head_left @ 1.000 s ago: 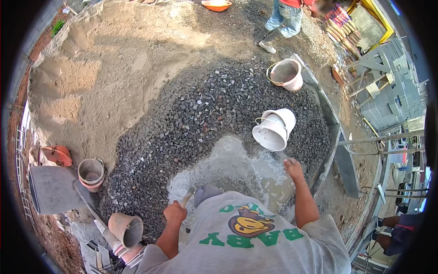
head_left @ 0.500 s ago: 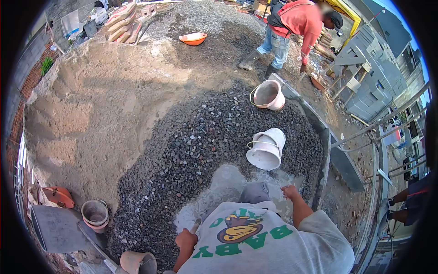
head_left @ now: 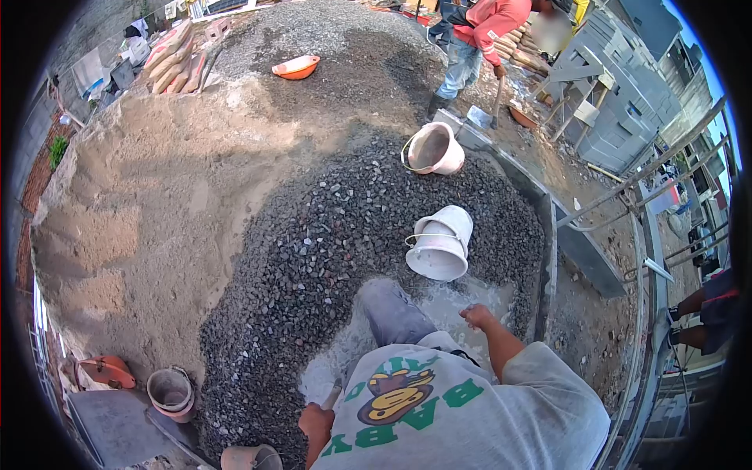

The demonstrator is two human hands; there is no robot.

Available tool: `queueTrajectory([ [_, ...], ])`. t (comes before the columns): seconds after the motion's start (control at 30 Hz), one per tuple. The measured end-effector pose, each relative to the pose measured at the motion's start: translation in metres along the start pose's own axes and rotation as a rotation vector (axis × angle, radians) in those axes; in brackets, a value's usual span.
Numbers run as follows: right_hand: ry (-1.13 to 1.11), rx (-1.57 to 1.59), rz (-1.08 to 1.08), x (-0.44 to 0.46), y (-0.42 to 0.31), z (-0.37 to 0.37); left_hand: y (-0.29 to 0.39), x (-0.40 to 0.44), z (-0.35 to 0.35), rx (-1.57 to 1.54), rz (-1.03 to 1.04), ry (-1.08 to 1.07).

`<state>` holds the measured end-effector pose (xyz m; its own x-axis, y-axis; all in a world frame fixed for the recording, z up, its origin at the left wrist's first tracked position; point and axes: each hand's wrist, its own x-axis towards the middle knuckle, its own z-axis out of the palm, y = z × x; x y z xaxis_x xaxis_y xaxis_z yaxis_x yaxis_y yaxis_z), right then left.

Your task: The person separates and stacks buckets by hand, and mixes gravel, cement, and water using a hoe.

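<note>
My left hand (head_left: pixel 316 421), low in the view, is closed round a short wooden handle (head_left: pixel 332 394); the rest of that tool is hidden beside my body. My right hand (head_left: pixel 475 315) is held over wet grey mix (head_left: pixel 446 301), fingers curled together; what they hold, if anything, is too small to make out. Just above it, white buckets (head_left: pixel 440 243), one inside another, lie tipped on dark gravel (head_left: pixel 313 258). Farther up the gravel sits another pale bucket (head_left: pixel 433 149) with a wire handle. My bent knee (head_left: pixel 392 309) is between my hands.
Sand (head_left: pixel 149 196) is heaped left. Buckets (head_left: pixel 171 392) and a grey barrow tray (head_left: pixel 117 427) stand lower left. A metal-edged board (head_left: pixel 548 258) borders the right. A person in red (head_left: pixel 501 23) holds a shovel (head_left: pixel 497 102); another person's legs (head_left: pixel 689 321) show far right.
The view has tilted up and turned, showing more background. My knee has come forward between my hands. The person in red bent down and now holds a shovel.
</note>
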<state>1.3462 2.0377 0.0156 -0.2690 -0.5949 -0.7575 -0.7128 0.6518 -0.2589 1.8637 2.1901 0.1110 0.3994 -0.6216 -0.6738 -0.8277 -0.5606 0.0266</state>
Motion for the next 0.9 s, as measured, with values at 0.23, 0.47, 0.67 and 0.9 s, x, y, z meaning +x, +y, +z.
queueTrajectory([
  [0.23, -0.054, -0.052, -0.119, 0.048, -0.058, -0.029, 0.003, -0.005, 0.021, -0.048, -0.103, 0.047],
  [0.47, -0.199, -0.066, -0.236, 0.095, -0.14, -0.051, 0.032, -0.027, 0.02, -0.232, -0.423, -0.06],
  [0.67, -0.271, -0.141, -0.306, 0.121, -0.191, -0.078, 0.075, -0.062, 0.025, -0.378, -0.506, -0.266],
  [0.9, -0.368, -0.343, -0.41, 0.159, -0.26, -0.114, 0.129, -0.067, 0.083, -0.553, -0.682, -0.213],
])
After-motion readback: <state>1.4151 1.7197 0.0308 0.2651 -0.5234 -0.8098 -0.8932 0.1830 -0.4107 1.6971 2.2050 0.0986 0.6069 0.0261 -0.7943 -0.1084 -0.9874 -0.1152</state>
